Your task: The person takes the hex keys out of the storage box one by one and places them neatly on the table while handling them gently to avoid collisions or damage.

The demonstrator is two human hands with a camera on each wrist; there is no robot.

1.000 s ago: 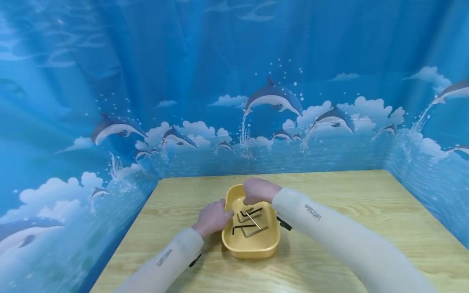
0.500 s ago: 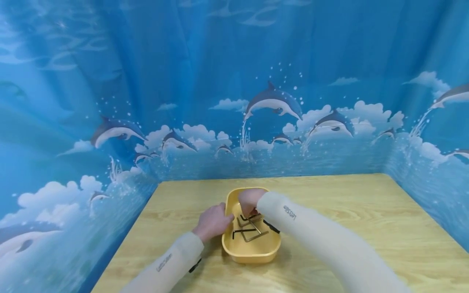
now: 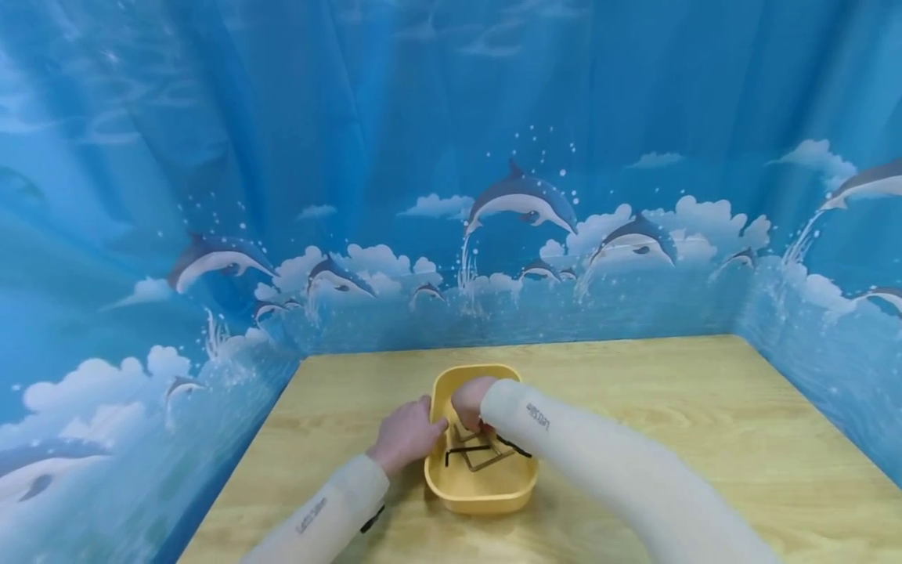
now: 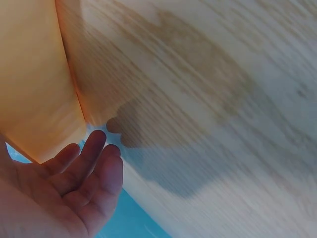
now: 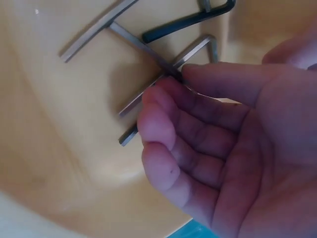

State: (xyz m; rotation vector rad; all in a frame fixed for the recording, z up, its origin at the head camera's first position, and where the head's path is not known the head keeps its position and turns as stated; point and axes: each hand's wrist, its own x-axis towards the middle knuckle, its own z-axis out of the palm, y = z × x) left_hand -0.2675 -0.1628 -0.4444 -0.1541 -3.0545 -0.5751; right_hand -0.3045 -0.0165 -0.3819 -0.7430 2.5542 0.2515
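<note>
A yellow plastic basin (image 3: 482, 505) stands on the table with several L-shaped hex keys inside. My left hand (image 3: 407, 435) holds its left rim, thumb over the edge; in the left wrist view, the other fingers (image 4: 101, 173) are loosely bent outside the basin wall (image 4: 34, 74). Down inside the basin, my right hand (image 3: 470, 401) pinches the end of a silver hex key (image 5: 138, 44) between thumb and fingertips. A black hex key (image 5: 188, 25) and another silver hex key (image 5: 94, 34) lie beside it. More keys are partly hidden beneath the right fingers.
The basin rests on a light wood-grain table (image 3: 662, 415). Behind and at both sides hangs a blue curtain (image 3: 395, 157) printed with dolphins and clouds. Dark straps show at both wrists.
My right hand has come down from above the basin's far right part, moving left and nearer onto the hex keys. My left hand stays at the left rim.
</note>
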